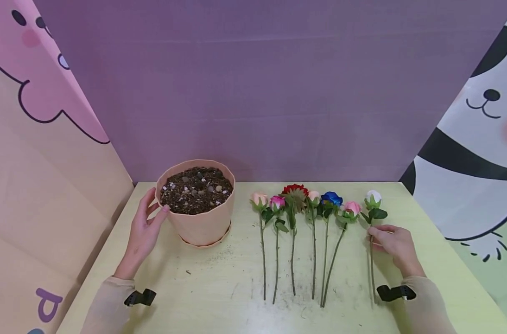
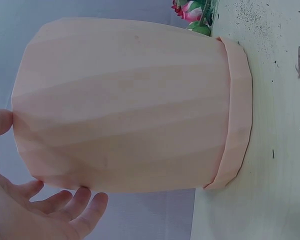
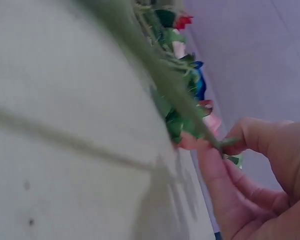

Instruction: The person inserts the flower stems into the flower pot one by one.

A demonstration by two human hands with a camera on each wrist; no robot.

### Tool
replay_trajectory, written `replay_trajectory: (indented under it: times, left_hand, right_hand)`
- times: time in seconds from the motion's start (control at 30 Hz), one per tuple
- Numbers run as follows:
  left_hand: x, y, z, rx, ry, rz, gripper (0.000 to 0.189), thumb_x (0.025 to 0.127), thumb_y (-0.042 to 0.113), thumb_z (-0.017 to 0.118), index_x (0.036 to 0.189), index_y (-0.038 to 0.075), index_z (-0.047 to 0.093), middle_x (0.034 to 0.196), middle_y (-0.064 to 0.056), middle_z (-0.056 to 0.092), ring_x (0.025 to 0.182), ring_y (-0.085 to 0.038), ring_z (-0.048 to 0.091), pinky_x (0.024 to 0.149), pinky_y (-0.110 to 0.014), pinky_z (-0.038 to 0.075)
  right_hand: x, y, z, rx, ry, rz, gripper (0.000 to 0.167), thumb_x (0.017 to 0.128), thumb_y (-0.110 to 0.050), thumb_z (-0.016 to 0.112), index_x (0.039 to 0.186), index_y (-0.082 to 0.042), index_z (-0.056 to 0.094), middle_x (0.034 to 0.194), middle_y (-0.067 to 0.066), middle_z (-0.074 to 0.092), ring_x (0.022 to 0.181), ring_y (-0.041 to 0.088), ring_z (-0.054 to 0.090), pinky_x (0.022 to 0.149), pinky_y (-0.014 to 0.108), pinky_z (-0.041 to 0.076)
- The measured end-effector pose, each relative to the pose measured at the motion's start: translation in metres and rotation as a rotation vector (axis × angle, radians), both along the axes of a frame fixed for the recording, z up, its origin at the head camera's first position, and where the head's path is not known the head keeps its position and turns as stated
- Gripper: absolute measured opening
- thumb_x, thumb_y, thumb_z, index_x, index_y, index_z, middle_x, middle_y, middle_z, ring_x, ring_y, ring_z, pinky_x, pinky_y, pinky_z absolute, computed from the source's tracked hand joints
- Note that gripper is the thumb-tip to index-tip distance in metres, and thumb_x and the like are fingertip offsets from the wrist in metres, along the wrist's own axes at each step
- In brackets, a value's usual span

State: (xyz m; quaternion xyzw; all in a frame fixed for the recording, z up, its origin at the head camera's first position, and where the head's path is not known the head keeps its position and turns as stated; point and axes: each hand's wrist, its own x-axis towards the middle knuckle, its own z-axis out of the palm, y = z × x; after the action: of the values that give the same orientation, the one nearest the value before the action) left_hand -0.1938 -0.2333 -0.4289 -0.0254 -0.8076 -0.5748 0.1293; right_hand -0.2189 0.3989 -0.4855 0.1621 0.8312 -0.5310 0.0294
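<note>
A pink faceted flowerpot (image 1: 203,227) filled with dark soil and small pebbles stands at the left of the table. Against its left side rests my left hand (image 1: 146,229), thumb at the near rim; the left wrist view shows several fingertips (image 2: 97,205) touching the pot's wall. My right hand (image 1: 393,243) pinches the green stem of a white artificial rose (image 1: 373,199) between thumb and fingers, just below the leaves. In the right wrist view that stem (image 3: 175,92) is raised off the table, apart from its shadow.
Left of the white rose lie a pink rose (image 1: 352,208), a blue rose (image 1: 332,199), a red flower (image 1: 295,191) and several other stems, side by side. Crumbs of soil dot the pale table (image 1: 220,297). A purple backdrop (image 1: 270,93) rises behind, with printed panels at both sides.
</note>
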Motion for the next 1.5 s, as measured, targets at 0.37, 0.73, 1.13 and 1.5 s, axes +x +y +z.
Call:
replay_trajectory:
  times: [0.37,0.73,1.13,1.5]
  left_hand:
    - [0.000,-0.001,-0.001,0.014,0.001,-0.002,0.070,0.112,0.028,0.055,0.172,0.017,0.021,0.176,-0.015,0.025,0.156,-0.037,0.037,0.106,-0.019,0.036]
    - [-0.006,0.000,0.002,-0.001,0.031,-0.021,0.072,0.110,0.030,0.058,0.172,0.020,0.022,0.177,-0.011,0.024,0.157,-0.038,0.035,0.107,-0.016,0.039]
    - [-0.007,0.001,0.003,-0.026,0.040,-0.075,0.077,0.110,0.025,0.059,0.172,0.016,0.016,0.177,-0.015,0.019,0.159,-0.046,0.028,0.119,-0.062,0.039]
    - [-0.005,0.003,0.001,-0.012,0.040,-0.064,0.073,0.112,0.031,0.053,0.172,0.015,0.015,0.178,-0.016,0.018,0.159,-0.046,0.025,0.123,-0.065,0.032]
  right_hand:
    - [0.003,-0.014,0.026,-0.618,0.193,-0.028,0.008,0.103,-0.011,0.071,0.109,-0.017,0.071,0.097,-0.013,0.081,0.090,0.004,0.078,0.078,0.024,0.063]
    - [0.002,-0.024,0.059,-0.999,0.248,0.023,0.027,0.105,0.002,0.059,0.104,-0.014,0.080,0.102,0.000,0.082,0.093,0.014,0.079,0.082,0.028,0.064]
    - [-0.012,-0.046,0.087,-1.099,0.318,0.079,0.022,0.105,0.002,0.061,0.113,-0.008,0.078,0.107,0.004,0.081,0.097,0.017,0.079,0.086,0.029,0.063]
    - [-0.031,-0.082,0.118,-1.094,0.411,0.135,0.017,0.103,0.001,0.064,0.116,-0.006,0.073,0.107,0.004,0.080,0.098,0.017,0.077,0.090,0.032,0.063]
